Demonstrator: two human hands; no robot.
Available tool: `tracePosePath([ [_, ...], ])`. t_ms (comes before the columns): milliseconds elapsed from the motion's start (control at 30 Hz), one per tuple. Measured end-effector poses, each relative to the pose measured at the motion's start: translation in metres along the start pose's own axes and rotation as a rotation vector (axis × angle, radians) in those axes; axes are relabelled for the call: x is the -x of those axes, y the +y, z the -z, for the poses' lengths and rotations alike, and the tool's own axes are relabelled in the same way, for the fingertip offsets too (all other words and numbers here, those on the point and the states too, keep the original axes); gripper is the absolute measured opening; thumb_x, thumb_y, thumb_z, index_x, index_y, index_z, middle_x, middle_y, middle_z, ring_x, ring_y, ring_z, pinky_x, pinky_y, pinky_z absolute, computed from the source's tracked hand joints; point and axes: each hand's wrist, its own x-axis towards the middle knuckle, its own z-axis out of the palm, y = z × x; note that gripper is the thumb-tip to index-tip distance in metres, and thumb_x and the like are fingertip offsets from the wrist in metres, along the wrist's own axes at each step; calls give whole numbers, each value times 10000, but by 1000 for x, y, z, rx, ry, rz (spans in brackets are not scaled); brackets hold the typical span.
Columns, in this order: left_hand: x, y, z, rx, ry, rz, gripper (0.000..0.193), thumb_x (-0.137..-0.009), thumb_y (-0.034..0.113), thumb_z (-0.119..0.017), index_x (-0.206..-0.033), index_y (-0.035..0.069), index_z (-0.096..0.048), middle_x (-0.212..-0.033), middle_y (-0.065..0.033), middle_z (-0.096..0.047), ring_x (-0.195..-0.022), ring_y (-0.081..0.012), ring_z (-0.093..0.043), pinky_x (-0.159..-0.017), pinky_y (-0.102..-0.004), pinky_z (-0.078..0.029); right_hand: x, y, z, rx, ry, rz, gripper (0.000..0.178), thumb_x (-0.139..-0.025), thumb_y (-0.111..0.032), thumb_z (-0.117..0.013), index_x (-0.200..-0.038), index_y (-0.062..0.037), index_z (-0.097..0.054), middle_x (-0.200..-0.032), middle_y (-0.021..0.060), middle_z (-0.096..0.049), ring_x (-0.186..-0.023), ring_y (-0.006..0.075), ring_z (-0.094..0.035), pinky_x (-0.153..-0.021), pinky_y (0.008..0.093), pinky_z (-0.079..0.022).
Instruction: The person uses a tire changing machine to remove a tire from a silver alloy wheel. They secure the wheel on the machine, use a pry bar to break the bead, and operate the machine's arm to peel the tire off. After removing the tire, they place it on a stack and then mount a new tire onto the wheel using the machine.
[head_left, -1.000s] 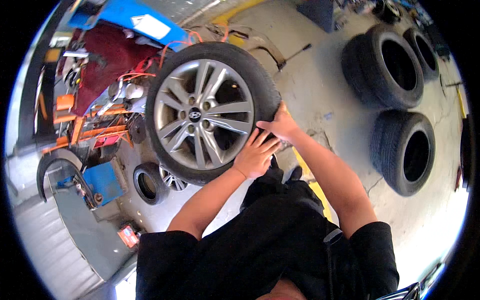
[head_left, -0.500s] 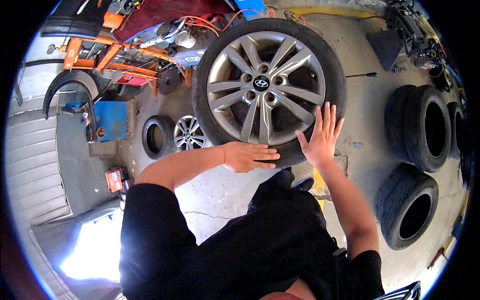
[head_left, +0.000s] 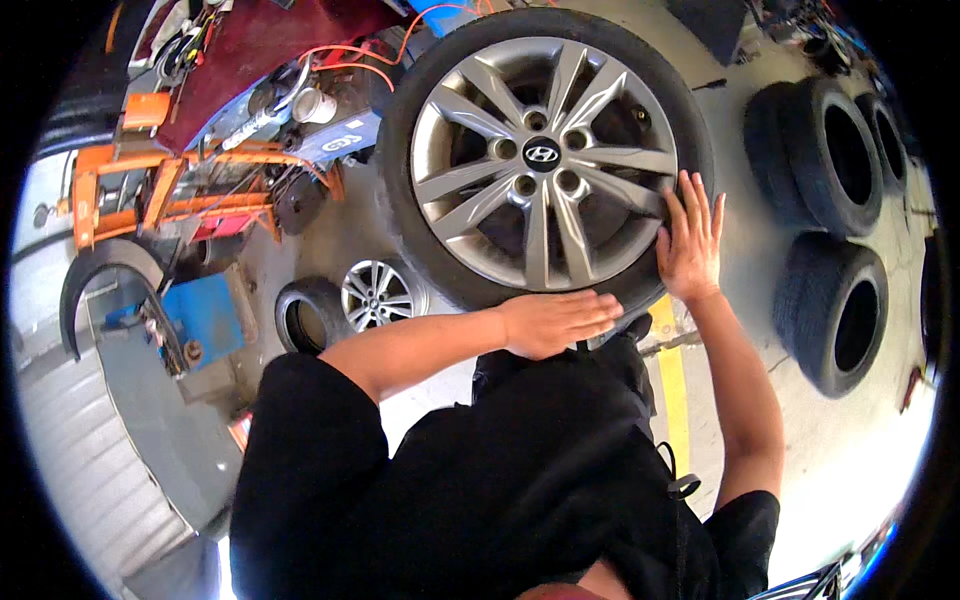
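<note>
In front of me stands a car wheel [head_left: 542, 155], a black tyre on a silver alloy rim with paired spokes and a dark centre cap. My left hand [head_left: 562, 322] lies flat along the tyre's near edge, its fingers stretched out and pointing right. Against the near right side of the tyre rests my right hand [head_left: 690, 245], its fingers extended upward and the tips close to the rim's edge. Both hands are open and touch the wheel without wrapping round it. The wheel's underside is hidden.
On the floor to the left are a loose tyre [head_left: 308, 316] and a smaller-looking silver rim [head_left: 378, 296]. Several tyres stand at the right, among them a near tyre [head_left: 835, 312]. An orange metal frame [head_left: 155, 195] and a blue box [head_left: 208, 312] are farther left.
The whole view has swung, shifting the surroundings. Both hands remain on the wheel and sit farther right in the picture. My right hand's fingers and thumb are less spread.
</note>
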Motion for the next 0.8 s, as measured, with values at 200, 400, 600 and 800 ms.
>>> tracePosePath([
  [200, 76, -28, 19, 6, -105, -163, 610, -1022, 227, -570, -1617, 133, -476, -1716, -105, -398, -1602, -281, -349, -1336, -457, -275, 33, -130, 13, -435, -312, 349, 821, -868, -237, -820, -1590, -55, -475, -1736, 163, -352, -1643, 353, -272, -1352, 534, -222],
  [400, 100, -44, 42, 65, -590, 40, 490, -1046, 362, -582, -1518, 230, -595, -1543, -122, -609, -1414, -338, -583, -1204, -495, -457, 37, -198, -39, -316, -516, 434, 910, -1020, -620, -555, -1685, -39, -339, -1798, 159, -226, -1683, 290, -151, -1375, 527, -79],
  [600, 109, -64, 5, 19, -469, 6, 560, -1084, 456, -508, -1554, 154, -549, -1586, -172, -557, -1445, -358, -543, -1235, -458, -415, 62, -198, -75, -262, -291, 460, 863, -963, -588, -630, -1643, -94, -438, -1747, 155, -360, -1638, 277, -311, -1362, 541, -151],
  [800, 69, -58, 40, -277, -408, -60, 659, -1037, 359, -578, -1636, 120, -445, -1686, -163, -428, -1570, -348, -394, -1306, -458, -310, 50, -154, -35, -312, -131, 317, 1033, -805, -604, -784, -1613, -56, -444, -1746, 202, -330, -1650, 365, -259, -1354, 609, -130],
])
